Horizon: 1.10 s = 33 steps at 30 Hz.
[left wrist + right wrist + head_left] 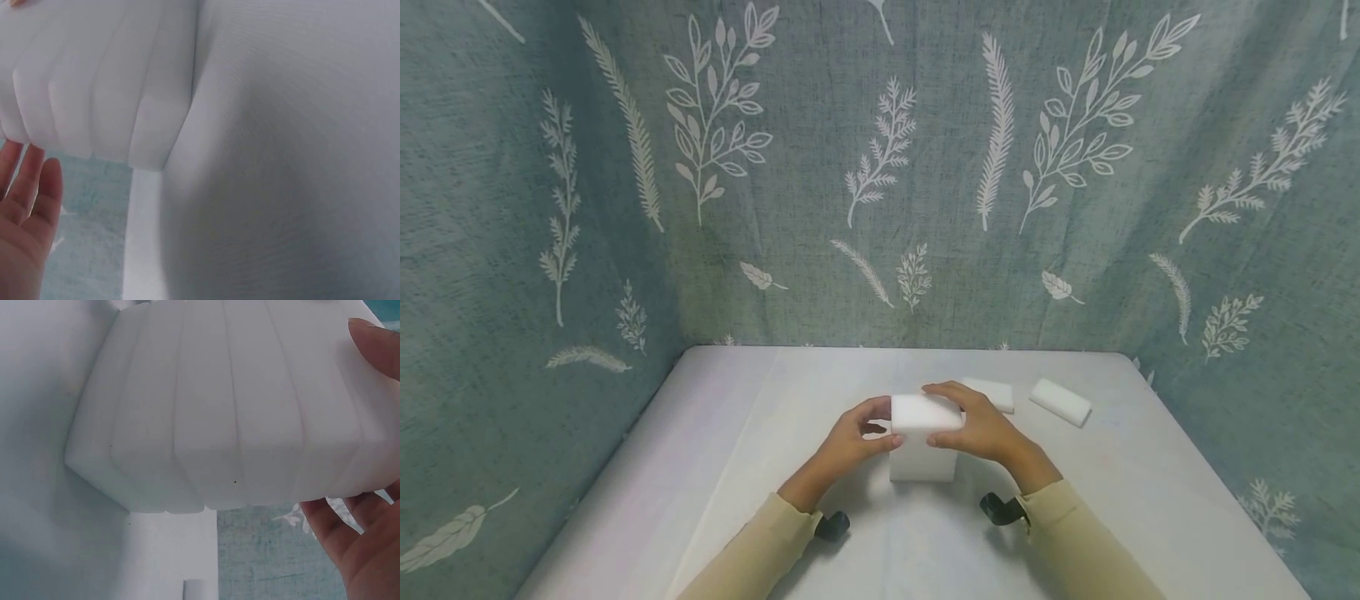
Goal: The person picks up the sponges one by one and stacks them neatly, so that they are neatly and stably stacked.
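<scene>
A stack of several white sponge-like blocks stands upright on the white table, layered one on another. At its upper left, my left hand holds the near corner with the thumb and has its fingers at the far side. My right hand grips the top block, thumb on the near face and fingers over the back. In the left wrist view, the left fingers touch the edge of the upper layers. From the right wrist, the right thumb lies against the topmost layers.
Two loose white blocks lie behind and to the right of the stack, one nearer and one farther right. Green leaf-patterned cloth hangs around the table's back and sides. Dark wrist cameras sit under both sleeves.
</scene>
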Each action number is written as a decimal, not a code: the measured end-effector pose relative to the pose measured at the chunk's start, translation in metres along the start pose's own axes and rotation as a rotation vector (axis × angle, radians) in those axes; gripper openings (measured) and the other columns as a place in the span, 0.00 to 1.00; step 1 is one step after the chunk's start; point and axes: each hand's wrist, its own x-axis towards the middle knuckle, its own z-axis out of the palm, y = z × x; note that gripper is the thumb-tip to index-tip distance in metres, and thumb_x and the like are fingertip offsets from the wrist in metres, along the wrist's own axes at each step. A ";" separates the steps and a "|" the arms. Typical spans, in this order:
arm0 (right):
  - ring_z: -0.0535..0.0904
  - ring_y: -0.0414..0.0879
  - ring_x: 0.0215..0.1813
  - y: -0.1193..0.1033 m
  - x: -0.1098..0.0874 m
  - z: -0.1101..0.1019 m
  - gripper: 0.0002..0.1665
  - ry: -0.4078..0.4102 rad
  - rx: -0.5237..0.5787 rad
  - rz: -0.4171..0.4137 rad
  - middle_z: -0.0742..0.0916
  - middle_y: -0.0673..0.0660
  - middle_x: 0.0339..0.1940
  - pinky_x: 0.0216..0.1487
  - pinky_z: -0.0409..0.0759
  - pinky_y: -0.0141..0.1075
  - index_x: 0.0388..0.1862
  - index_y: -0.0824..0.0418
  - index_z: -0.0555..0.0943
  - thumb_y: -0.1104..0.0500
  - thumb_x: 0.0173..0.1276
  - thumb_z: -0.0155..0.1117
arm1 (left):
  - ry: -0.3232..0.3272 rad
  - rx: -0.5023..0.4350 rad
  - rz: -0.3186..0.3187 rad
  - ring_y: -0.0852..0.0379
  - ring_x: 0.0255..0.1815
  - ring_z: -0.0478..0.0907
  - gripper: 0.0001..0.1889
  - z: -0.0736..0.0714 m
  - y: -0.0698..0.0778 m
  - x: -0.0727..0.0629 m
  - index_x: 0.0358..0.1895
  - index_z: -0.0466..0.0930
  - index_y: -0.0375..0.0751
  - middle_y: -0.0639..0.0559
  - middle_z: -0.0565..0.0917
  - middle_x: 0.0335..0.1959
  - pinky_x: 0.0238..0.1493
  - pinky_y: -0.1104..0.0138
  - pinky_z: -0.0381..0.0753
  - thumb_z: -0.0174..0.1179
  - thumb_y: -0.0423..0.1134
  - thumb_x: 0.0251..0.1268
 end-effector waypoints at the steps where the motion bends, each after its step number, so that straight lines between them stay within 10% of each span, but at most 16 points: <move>1: 0.75 0.48 0.55 0.000 0.000 0.000 0.43 0.000 0.006 0.009 0.77 0.49 0.63 0.47 0.78 0.47 0.68 0.45 0.72 0.43 0.53 0.77 | -0.001 -0.003 -0.003 0.50 0.58 0.74 0.32 0.000 0.000 0.000 0.67 0.69 0.42 0.49 0.79 0.56 0.59 0.48 0.72 0.70 0.40 0.59; 20: 0.76 0.48 0.57 0.011 -0.014 -0.022 0.51 0.002 -0.028 0.041 0.78 0.51 0.62 0.59 0.75 0.48 0.73 0.49 0.67 0.40 0.52 0.77 | 0.028 0.006 0.017 0.53 0.57 0.75 0.33 -0.003 0.004 -0.002 0.65 0.72 0.46 0.53 0.80 0.54 0.58 0.49 0.74 0.73 0.45 0.54; 33: 0.76 0.50 0.56 0.021 -0.032 -0.036 0.46 -0.057 -0.048 0.088 0.80 0.57 0.59 0.58 0.75 0.52 0.71 0.57 0.68 0.58 0.54 0.78 | 0.041 -0.010 0.012 0.45 0.61 0.72 0.37 -0.005 0.008 0.001 0.69 0.66 0.39 0.42 0.76 0.59 0.59 0.51 0.73 0.72 0.36 0.55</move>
